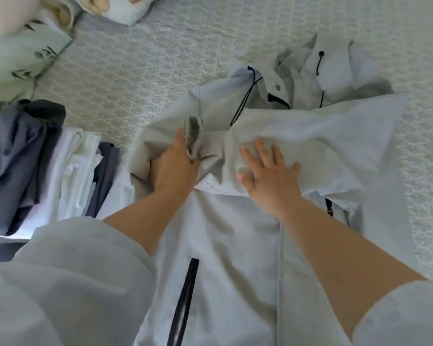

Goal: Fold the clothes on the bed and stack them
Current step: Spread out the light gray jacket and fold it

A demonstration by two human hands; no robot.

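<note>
Lying spread across the patterned bedspread (140,71), a pale grey jacket (235,245) fills the centre and lower part of the view, its hood with black drawcords (245,98) bunched at the far end and a dark zip pocket (185,295) near the bottom edge. The person's left hand (175,166) grips a sleeve cuff (194,132) drawn in over the jacket's chest, fingers curled round the fabric. The right hand (270,171) rests flat on the other sleeve, which is folded across the body, fingers straight and spread. The two hands sit near each other but apart. A small tag or buckle (329,208) shows at the jacket's right side; nothing on it can be read, and no brand or lettering is legible anywhere. Just beside the jacket, on the left, stands a stack of folded clothes (68,171) in dark blue-grey and white, almost touching the jacket's left edge. Farther off at the upper left lies a leaf-printed pillow (28,56), with soft toys (95,6) at the top edge. Bare bedspread stretches beyond the hood and along the jacket's right side.
</note>
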